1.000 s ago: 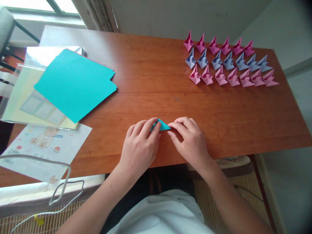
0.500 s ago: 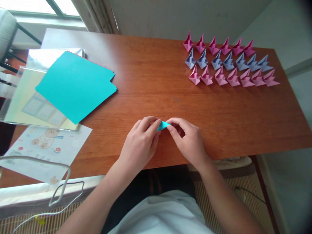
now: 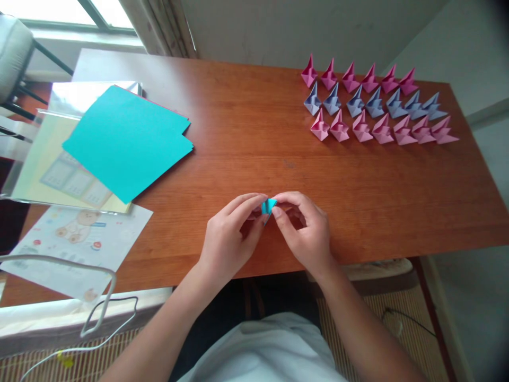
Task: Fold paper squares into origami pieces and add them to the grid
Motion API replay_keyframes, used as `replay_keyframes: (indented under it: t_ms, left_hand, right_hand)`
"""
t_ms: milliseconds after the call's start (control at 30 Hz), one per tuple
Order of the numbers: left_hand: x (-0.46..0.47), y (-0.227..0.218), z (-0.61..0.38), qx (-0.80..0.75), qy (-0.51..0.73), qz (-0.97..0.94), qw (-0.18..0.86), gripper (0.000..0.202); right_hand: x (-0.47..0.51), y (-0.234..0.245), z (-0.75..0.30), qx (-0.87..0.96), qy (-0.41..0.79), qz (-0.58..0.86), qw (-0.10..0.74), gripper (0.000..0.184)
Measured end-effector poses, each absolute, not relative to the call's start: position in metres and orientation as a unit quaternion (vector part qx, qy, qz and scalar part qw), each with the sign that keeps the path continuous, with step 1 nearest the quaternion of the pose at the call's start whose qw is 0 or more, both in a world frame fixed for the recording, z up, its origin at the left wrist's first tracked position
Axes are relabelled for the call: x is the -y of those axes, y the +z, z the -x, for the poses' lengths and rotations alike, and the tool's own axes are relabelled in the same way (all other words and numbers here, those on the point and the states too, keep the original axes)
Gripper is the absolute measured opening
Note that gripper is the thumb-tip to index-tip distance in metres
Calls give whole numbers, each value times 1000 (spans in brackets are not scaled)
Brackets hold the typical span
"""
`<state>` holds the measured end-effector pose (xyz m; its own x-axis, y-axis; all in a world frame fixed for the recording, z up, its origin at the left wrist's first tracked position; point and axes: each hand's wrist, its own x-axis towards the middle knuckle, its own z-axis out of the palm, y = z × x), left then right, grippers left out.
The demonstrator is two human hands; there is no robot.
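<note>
A small folded piece of turquoise paper [image 3: 269, 206] is pinched between my two hands, above the front part of the wooden table. My left hand [image 3: 233, 228] grips its left side between thumb and fingers, and these cover part of it. On the right side, the thumb and forefinger of my right hand [image 3: 304, 225] hold its edge. Several folded paper figures stand at the back right in three rows: dark pink ones [image 3: 350, 79], blue-grey ones [image 3: 355, 102] and light pink ones [image 3: 361, 127].
Turquoise paper sheets [image 3: 127, 143] lie in a stack at the left, over a clear plastic folder [image 3: 27, 175]. Nearer me is a white printed sheet [image 3: 79, 244] with a bear. A grey tube [image 3: 59, 259] and a white cable [image 3: 83, 348] run along the lower left.
The turquoise piece has been turned between my fingers, so a different folded face with a dark crease shows. My left hand has shifted slightly to the right.
</note>
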<state>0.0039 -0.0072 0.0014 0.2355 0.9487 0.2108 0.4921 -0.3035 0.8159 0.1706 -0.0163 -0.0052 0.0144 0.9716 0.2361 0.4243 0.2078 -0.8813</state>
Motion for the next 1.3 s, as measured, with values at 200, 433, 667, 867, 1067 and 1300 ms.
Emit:
replay_keyframes:
  t_ms: [200, 433, 667, 867, 1067, 1300]
  left_hand:
    - [8, -2, -12, -489, 435, -650, 386, 24]
    - [8, -7, -12, -481, 471, -590, 446, 27]
    - [9, -9, -11, -476, 473, -591, 448, 29]
    - [9, -9, -12, -477, 471, -593, 445, 28]
    - [8, -6, -11, -474, 466, -611, 429, 28]
    - [8, -7, -11, -476, 460, -633, 402, 31]
  right_hand:
    - [17, -7, -171, 630, 314, 538, 463, 13]
    - [17, -8, -173, 683, 273, 512, 444, 23]
    - [16, -10, -171, 690, 264, 510, 440, 25]
    - [15, -10, -170, 691, 248, 519, 438, 27]
    - [15, -11, -170, 684, 236, 536, 435, 29]
    - [14, -9, -170, 690, 221, 535, 435, 27]
